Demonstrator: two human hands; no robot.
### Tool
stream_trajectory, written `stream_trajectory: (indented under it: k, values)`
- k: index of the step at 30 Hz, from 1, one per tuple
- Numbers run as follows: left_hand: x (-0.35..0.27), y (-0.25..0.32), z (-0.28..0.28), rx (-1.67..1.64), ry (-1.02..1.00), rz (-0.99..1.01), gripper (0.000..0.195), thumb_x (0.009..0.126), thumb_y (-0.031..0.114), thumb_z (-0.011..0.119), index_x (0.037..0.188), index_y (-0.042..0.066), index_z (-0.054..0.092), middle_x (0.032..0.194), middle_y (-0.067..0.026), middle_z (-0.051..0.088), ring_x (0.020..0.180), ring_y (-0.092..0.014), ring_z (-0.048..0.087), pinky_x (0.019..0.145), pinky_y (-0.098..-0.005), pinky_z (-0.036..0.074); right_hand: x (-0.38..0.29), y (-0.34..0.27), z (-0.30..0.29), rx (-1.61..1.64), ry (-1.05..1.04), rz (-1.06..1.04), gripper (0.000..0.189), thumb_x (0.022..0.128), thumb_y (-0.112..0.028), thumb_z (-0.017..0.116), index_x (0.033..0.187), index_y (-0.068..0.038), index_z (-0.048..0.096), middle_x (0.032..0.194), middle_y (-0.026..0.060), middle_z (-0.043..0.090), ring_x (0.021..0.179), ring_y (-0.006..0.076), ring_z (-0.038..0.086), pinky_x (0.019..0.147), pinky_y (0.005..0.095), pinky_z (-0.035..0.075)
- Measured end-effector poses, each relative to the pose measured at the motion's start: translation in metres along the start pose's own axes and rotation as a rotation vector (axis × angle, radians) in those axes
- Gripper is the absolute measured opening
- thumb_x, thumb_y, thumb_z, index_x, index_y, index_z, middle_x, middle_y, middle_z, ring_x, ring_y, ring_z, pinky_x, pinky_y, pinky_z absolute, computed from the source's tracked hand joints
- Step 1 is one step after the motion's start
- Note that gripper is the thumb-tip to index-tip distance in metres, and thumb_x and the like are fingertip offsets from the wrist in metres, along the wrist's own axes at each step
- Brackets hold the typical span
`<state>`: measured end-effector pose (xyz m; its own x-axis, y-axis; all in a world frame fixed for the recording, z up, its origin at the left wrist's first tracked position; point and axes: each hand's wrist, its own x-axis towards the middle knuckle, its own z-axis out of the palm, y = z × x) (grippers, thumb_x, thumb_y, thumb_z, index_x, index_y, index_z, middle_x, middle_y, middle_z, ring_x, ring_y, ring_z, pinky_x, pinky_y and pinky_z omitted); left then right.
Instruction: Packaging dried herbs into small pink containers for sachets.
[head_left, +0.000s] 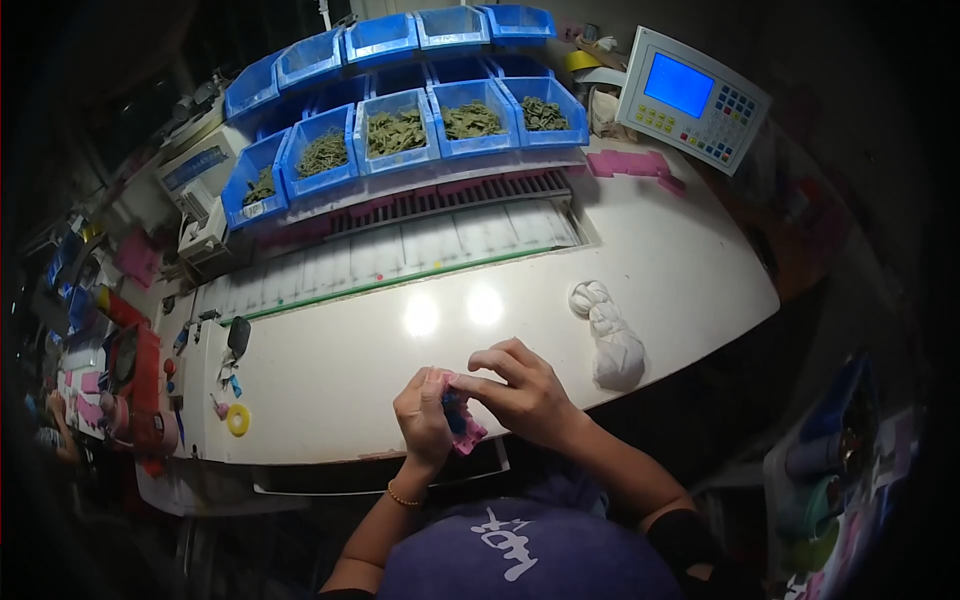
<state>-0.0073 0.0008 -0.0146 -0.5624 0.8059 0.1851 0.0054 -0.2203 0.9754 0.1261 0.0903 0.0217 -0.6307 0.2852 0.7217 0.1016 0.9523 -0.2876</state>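
Close to the table's front edge, my left hand (422, 414) grips a small pink rubber-like piece (469, 437) with a dark blue area on its inner side. The thumb and forefinger of my right hand (531, 394) pinch the upper end of this same piece, and its other fingers are curled above. Both hands hide much of the piece, so its full shape cannot be told. To the right of my right hand, a knotted white cloth bundle (619, 360) lies on the white tabletop (337, 375).
Blue bins (397, 133) with small greenish pieces stand behind a recessed white panel (397, 244) edged in green. A keypad unit with a lit screen (679, 84) and pink pieces (630, 163) are at back right. A yellow ring (238, 420) lies left. Another person's hand (57, 405) shows far left.
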Motion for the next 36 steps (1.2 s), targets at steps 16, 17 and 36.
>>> stream_trajectory:
  k: [16,17,36]
  values:
    - [-0.002,-0.006,-0.002,0.069,-0.129,0.012,0.045,0.105,0.025,0.042,0.083,-0.005,0.067,0.077,-0.0104,0.065,0.062,-0.014,0.061,0.055,-0.0279,0.048,-0.001,-0.002,-0.013,0.337,-0.095,0.197,0.045,0.079,-0.005,0.07,0.123,-0.008,0.061,0.121,0.0104,0.058,0.108,0.0296,0.056,0.091,0.0395,0.05]
    - [-0.001,-0.008,-0.002,0.101,-0.151,0.099,0.045,0.106,0.025,0.041,0.085,-0.005,0.067,0.076,-0.0094,0.064,0.061,-0.013,0.06,0.055,-0.0273,0.047,-0.002,0.001,-0.012,0.338,-0.096,0.197,0.045,0.079,-0.005,0.07,0.123,-0.008,0.061,0.121,0.0104,0.058,0.108,0.0296,0.056,0.091,0.0395,0.05]
    - [0.001,0.005,0.006,0.071,-0.216,-0.164,0.043,0.105,0.024,0.044,0.089,-0.008,0.067,0.1,-0.0155,0.063,0.061,-0.014,0.061,0.054,-0.0258,0.052,-0.022,0.01,-0.006,0.27,-0.08,0.18,0.017,0.078,-0.001,0.072,0.093,-0.008,0.066,0.108,0.0068,0.057,0.108,0.0303,0.049,0.094,0.0397,0.043]
